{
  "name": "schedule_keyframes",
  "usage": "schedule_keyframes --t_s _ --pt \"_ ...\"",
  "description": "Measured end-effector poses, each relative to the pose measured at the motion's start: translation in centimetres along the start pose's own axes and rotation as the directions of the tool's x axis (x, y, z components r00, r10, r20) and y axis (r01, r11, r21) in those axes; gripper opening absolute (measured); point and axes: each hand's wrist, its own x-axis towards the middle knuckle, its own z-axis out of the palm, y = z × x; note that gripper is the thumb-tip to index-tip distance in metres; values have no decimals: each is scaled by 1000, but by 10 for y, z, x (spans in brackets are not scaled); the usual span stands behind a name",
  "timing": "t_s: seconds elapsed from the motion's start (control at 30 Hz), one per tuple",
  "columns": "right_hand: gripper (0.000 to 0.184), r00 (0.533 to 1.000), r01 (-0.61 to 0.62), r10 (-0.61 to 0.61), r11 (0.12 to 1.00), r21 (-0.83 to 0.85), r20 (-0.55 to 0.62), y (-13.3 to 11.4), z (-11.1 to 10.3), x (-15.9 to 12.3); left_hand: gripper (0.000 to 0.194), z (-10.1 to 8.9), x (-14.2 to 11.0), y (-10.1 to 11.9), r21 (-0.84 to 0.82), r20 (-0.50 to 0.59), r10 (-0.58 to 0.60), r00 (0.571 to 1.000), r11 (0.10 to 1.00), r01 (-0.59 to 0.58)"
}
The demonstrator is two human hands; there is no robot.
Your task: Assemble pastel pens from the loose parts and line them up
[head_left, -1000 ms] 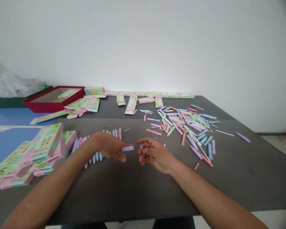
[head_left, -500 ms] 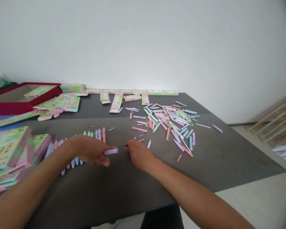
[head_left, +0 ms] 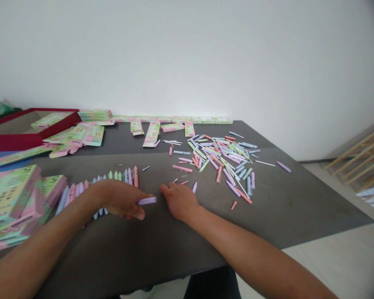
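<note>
while fingers curl, right hand (head_left: pixel 179 200) hides its contents.

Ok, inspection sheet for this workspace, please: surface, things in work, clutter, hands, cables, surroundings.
Surface: dark table, seam across it.
Things: purple tube; row of pastel pens by the left hand; loose pen parts in a jumbled spread.
Clutter: stacked cartons, opened cartons, red box holding cartons.
Left hand: grips the purple tube.
Right hand: fingertips low over the table; grip hidden.
Cables: nothing seen.
Surroundings: pale wall behind, tiled floor at right.
</note>
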Motion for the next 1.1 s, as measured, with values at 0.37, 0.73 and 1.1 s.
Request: schedule_keyframes --t_s 0.37,0.73,1.1 --pt "44 994 76 -88 985 155 71 28 -1 -4 54 0 -3 5 35 -24 -14 1000 999 15" --pt "33 999 -50 51 981 189 0 36 -6 -11 56 -1 -5 16 77 -25 -72 997 994 74" --pt "16 904 -345 371 926 152 -213 125 -36 4 58 0 -7 15 101 -67 -86 994 991 92"
